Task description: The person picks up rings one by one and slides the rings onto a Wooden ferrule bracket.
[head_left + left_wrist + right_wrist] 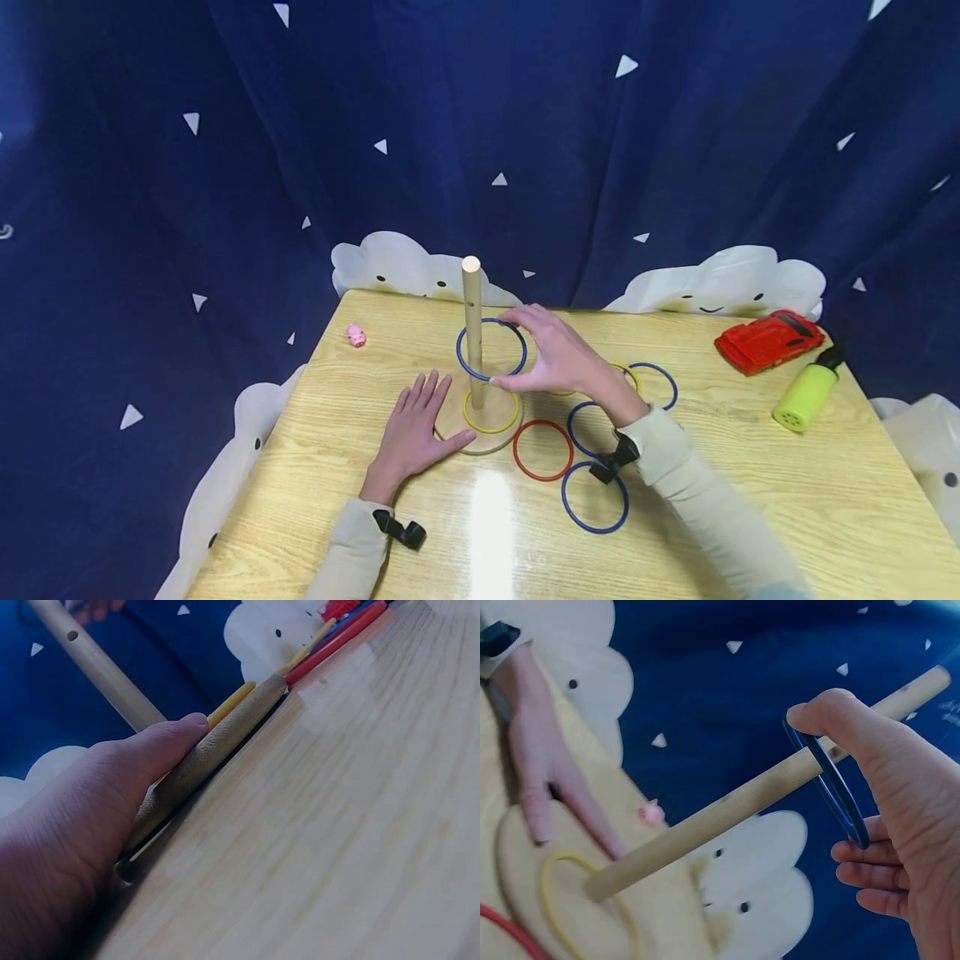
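Peg vertical, right fingers pinching blue ring around it, left fingers spread

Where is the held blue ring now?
In the head view, near centre, the blue ring encircles the wooden post above a yellow ring, its right side in the right hand.

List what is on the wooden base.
A yellow ring lies on the wooden base, around the post. The left hand covers part of its edge, hiding whatever is beneath.
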Available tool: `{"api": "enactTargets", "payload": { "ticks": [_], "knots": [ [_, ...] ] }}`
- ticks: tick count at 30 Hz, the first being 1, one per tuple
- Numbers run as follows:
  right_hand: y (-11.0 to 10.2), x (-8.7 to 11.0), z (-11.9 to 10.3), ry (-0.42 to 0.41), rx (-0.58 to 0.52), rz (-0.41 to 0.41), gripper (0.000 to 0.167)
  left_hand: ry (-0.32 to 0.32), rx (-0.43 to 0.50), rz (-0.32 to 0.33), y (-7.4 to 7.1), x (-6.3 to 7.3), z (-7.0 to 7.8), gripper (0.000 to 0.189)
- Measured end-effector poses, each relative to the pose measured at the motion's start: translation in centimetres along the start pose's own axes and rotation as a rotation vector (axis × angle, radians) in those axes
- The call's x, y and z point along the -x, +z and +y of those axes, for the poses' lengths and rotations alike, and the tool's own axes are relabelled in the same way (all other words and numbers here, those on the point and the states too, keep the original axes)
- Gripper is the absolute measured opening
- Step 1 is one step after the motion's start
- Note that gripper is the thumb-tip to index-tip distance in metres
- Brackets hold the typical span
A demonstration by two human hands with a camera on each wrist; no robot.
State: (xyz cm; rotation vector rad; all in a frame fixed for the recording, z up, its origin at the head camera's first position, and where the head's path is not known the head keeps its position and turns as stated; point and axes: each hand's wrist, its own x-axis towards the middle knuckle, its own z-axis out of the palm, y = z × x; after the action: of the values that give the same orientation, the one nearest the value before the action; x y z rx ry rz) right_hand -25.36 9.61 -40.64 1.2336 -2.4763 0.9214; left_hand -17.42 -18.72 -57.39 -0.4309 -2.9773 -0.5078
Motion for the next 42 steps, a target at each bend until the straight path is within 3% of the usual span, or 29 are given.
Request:
{"api": "enactTargets", "payload": {
  "ticks": [6,14,24,32,42],
  "knots": [
    [3.4,1.5,1.2,0.061,-0.003,-0.034,0.085,0.012,0.013,0.028,0.2,0.4,-0.1,0.108],
    [7.9,3.3,2.7,0.060,0.091,-0.111,0.087,0.004,0.016,0.014,0.5,1.0,-0.3,0.109],
    [11.0,4.0,4.5,0.103,0.207,-0.178,0.093,0.012,0.025,0.023,0.4,0.4,-0.2,0.107],
    [11.7,4.3,5.0,0.139,0.210,-0.190,0.096,0.005,0.022,0.010,0.3,0.3,-0.2,0.108],
    [9.3,7.0,4.4,0.229,0.104,-0.154,0.097,0.006,0.018,0.015,0.3,0.1,-0.2,0.108]
  ]
}}
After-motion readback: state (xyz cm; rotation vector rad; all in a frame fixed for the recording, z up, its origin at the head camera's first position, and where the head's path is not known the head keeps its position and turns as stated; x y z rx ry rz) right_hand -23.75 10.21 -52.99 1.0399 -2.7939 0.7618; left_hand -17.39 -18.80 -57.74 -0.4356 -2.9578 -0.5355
